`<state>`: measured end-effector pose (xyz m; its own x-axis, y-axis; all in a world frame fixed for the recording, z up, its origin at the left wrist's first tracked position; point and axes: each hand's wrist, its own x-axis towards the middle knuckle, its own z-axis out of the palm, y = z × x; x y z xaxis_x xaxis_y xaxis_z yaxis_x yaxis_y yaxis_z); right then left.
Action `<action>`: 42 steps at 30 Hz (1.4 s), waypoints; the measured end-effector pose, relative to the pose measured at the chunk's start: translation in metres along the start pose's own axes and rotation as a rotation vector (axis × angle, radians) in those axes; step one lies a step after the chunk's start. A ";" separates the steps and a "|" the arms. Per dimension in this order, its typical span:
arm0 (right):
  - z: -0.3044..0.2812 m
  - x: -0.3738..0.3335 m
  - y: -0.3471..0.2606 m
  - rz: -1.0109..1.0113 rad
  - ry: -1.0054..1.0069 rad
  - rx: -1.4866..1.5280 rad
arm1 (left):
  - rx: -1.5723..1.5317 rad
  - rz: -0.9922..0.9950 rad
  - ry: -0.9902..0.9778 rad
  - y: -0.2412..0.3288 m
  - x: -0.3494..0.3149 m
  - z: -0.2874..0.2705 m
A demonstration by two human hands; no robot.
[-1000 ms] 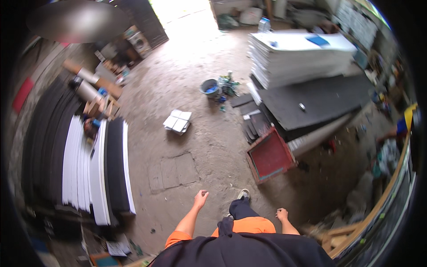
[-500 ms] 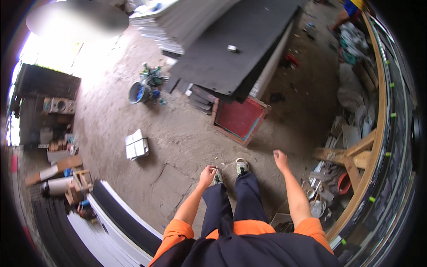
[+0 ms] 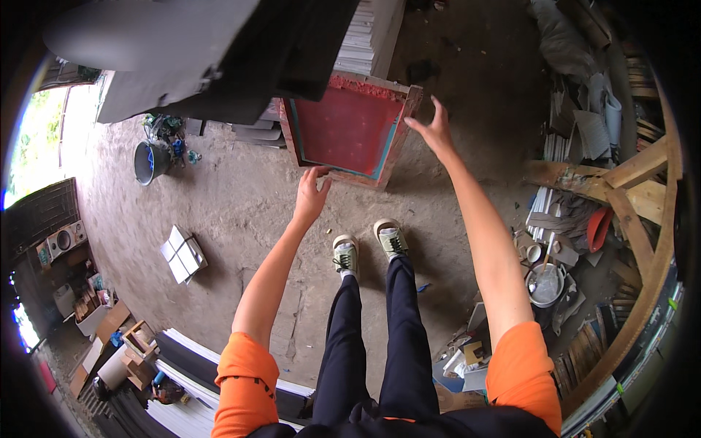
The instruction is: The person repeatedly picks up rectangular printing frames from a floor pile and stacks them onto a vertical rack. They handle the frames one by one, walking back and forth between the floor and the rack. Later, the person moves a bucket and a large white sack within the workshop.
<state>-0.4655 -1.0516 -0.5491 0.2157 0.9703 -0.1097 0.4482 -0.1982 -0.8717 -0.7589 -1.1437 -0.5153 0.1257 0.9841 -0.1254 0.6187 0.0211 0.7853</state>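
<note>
A wooden-framed red screen (image 3: 347, 128) with a turquoise inner border stands tilted on the floor ahead of me. My left hand (image 3: 312, 194) reaches to its near left edge, fingers apart; whether the fingertips touch the wood I cannot tell. Beside the frame's right edge is my right hand (image 3: 434, 133), its thumb and fingers spread with nothing between them. Large black sheets (image 3: 241, 66) jut out above the frame and hide its upper left part. Behind it rises a stack of white sheets (image 3: 363, 40).
On the floor to the left lie a tied white bundle (image 3: 182, 255) and a dark bucket (image 3: 151, 162). To the right are a wooden trestle (image 3: 635, 201), a white pail (image 3: 545, 285) and mixed scrap. Sheet stacks (image 3: 193, 372) and boxes lie at the lower left.
I have come closer to the red screen and the black sheets. Both hands have reached forward toward the frame, and their fingers have spread.
</note>
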 end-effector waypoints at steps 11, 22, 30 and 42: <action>0.007 -0.019 0.010 -0.351 0.011 -0.076 | 0.200 0.085 0.145 0.045 0.015 -0.009; -0.016 -0.145 -0.067 -0.453 -0.068 -0.111 | 0.570 0.416 -0.044 0.068 0.027 -0.039; -0.118 -0.166 -0.156 -0.490 -0.096 -0.166 | 0.431 0.508 -0.050 0.113 -0.008 -0.042; -0.373 -0.164 -0.304 -0.571 0.360 0.046 | 0.264 0.720 0.128 0.468 -0.033 -0.108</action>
<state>-0.3139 -1.2024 -0.0878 0.2355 0.8128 0.5329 0.5418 0.3455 -0.7662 -0.5569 -1.1469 -0.0782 0.4864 0.7522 0.4445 0.5847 -0.6583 0.4741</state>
